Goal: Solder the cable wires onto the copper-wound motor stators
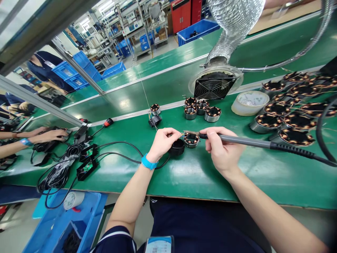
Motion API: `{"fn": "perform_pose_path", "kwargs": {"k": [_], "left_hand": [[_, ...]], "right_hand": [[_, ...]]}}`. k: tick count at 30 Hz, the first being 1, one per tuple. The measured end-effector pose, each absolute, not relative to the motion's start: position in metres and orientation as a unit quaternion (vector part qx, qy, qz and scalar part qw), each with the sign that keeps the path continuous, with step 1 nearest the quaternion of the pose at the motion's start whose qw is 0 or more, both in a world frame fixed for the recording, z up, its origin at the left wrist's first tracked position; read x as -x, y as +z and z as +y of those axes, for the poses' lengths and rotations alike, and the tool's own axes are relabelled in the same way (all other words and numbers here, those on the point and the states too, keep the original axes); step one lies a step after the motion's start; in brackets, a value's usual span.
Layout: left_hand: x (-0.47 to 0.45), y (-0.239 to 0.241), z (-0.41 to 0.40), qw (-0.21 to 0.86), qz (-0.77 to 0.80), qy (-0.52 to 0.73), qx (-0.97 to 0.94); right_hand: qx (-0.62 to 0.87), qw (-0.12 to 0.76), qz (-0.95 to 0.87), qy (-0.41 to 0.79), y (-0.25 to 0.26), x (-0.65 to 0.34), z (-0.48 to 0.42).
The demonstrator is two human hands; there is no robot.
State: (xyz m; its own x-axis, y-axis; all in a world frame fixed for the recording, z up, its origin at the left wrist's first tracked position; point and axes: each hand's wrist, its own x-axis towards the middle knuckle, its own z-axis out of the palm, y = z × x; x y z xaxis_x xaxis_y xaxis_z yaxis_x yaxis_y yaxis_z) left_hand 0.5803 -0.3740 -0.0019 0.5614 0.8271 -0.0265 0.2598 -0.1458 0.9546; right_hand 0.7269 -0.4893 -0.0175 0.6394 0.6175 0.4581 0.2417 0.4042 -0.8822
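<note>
My right hand (pixel 223 149) is closed around the grey handle of a soldering iron (pixel 244 141). Its tip reaches left, over a small motor stator (pixel 191 140) with copper windings on the green bench. My left hand (pixel 164 143), with a blue wristband (pixel 149 162), pinches thin coloured wires (pixel 182 134) at the stator's left edge. Below those fingers a round black housing (pixel 177 149) sits against the stator's left side, partly hidden by the hand. Whether the tip touches a wire is too small to tell. A thin strand (pixel 143 86) hangs from above, behind my left hand.
Several small stators (pixel 212 114) stand behind, below a fan (pixel 214 88) on a foil duct (pixel 234 21). At right are a tape roll (pixel 250 102) and several larger stators (pixel 296 136). Black cables (pixel 61 168) and open boxes (pixel 86 168) lie left, near a co-worker's hands (pixel 54 135).
</note>
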Motion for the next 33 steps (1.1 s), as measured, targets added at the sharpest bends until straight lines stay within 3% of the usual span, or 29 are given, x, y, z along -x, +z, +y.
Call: {"fn": "perform_pose_path", "kwargs": {"k": [9, 33], "left_hand": [[-0.5804, -0.0012, -0.3744, 0.525, 0.386, 0.263, -0.711], [-0.5805, 0.0022, -0.3767, 0.542, 0.392, 0.269, -0.693]], "right_hand": [[0.567, 0.69, -0.431, 0.129, -0.0235, -0.729, -0.4889], [0.555, 0.728, -0.387, 0.11, -0.0156, -0.7262, -0.491]]}}
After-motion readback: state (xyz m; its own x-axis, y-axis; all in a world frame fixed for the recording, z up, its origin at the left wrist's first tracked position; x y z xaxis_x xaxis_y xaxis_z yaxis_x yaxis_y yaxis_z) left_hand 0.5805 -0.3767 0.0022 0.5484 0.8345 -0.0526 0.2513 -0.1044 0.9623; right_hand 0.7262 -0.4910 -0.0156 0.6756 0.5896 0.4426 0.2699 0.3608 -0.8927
